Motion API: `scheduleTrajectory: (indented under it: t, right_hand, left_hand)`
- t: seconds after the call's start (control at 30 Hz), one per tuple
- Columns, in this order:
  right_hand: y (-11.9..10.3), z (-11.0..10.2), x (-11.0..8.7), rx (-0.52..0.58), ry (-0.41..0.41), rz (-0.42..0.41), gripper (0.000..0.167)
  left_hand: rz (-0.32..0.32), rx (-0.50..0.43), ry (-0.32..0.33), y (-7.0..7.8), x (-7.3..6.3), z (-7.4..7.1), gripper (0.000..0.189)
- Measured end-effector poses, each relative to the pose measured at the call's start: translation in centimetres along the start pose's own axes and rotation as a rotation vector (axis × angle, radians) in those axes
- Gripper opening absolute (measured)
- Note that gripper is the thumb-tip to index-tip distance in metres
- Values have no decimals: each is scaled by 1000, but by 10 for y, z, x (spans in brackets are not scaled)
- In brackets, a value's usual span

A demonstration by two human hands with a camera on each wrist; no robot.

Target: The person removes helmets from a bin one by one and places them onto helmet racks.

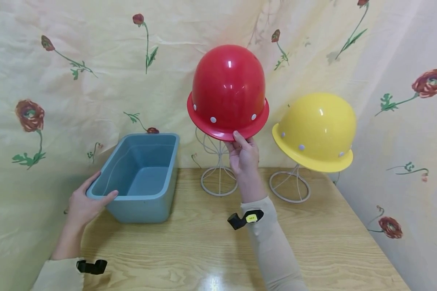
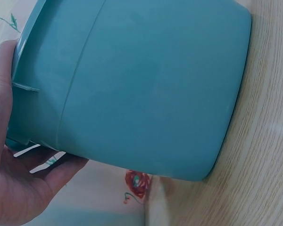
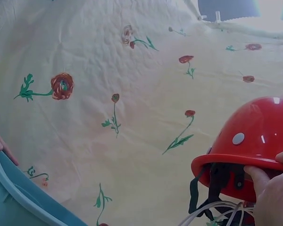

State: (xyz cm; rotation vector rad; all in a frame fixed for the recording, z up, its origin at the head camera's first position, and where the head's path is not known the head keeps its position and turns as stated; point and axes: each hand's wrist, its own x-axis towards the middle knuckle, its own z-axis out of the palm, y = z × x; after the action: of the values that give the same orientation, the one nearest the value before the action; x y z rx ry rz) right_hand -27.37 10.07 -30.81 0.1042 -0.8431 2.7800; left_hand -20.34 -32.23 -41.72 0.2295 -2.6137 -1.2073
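A red hard hat (image 1: pixel 228 87) is up over a white wire stand (image 1: pixel 219 182) at the back middle. My right hand (image 1: pixel 244 155) pinches its brim, thumb on top and fingers beneath. Black inner straps (image 3: pixel 219 181) hang under the shell in the right wrist view, close to the stand's wire loops. On the left, my left hand (image 1: pixel 89 202) grips the near left corner of a blue-green plastic bin (image 1: pixel 140 206), its thumb over the rim and its fingers outside. The left wrist view shows the bin's outer wall (image 2: pixel 151 89) standing on the wooden table.
A yellow hard hat (image 1: pixel 318 129) sits tilted on a second wire stand (image 1: pixel 289 196) at the right. Flower-printed cloth (image 1: pixel 94 36) hangs behind and beside the table (image 1: pixel 189 250). The bin's inside (image 1: pixel 145 182) holds nothing that shows.
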Motion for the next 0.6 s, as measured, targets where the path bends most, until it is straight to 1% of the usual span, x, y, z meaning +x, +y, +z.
scheduleTrajectory:
  t: [0.1, 0.27, 0.4, 0.6]
  right_hand:
    - [1, -1, -1, 3, -10, 6, 24]
    - [3, -3, -1, 17, -5, 20, 23]
    - [6, -5, -1, 14, -5, 35, 21]
    - [9, -8, -1, 19, -17, 34, 22]
  left_hand:
    - [0, -3, 0, 0, -1, 1, 98]
    - [-5, -16, -3, -2, 0, 2, 98]
    - [6, -25, 5, -2, 0, 2, 97]
    - [7, -2, 10, -2, 1, 1, 97]
